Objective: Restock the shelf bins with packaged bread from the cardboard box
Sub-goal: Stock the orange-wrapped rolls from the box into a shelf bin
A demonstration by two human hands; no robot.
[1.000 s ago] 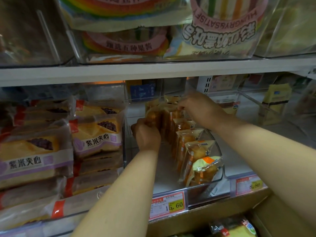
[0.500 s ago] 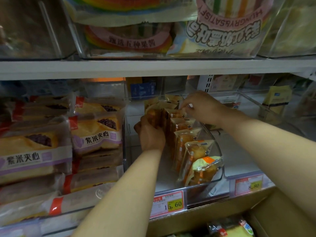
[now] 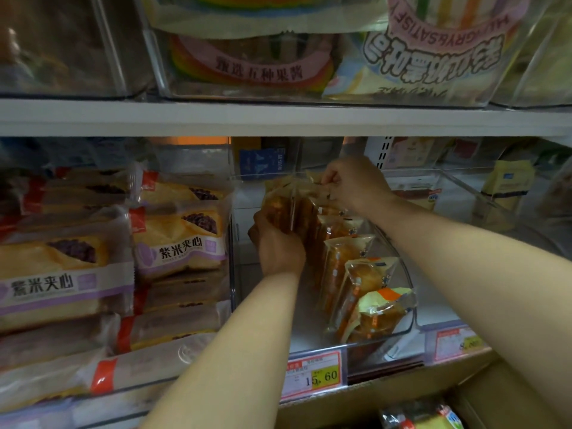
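A clear plastic bin (image 3: 413,317) on the middle shelf holds a row of several upright bread packs (image 3: 349,258) with orange labels. At the back of that row stands one bread pack (image 3: 280,202). My left hand (image 3: 278,246) grips its lower side, and my right hand (image 3: 356,184) pinches its top edge. The cardboard box (image 3: 387,394) lies below the shelf front, with one bread pack (image 3: 424,418) showing inside it.
Left of the bin, purple-labelled bread packs (image 3: 179,243) fill a neighbouring bin. Rainbow cake packs (image 3: 253,60) sit in bins on the upper shelf. A price tag (image 3: 314,376) hangs on the shelf edge. To the right is a clear bin (image 3: 470,193) with few items.
Both hands stay on the rear pack and have pushed it slightly deeper into the bin. The view has shifted a little upward.
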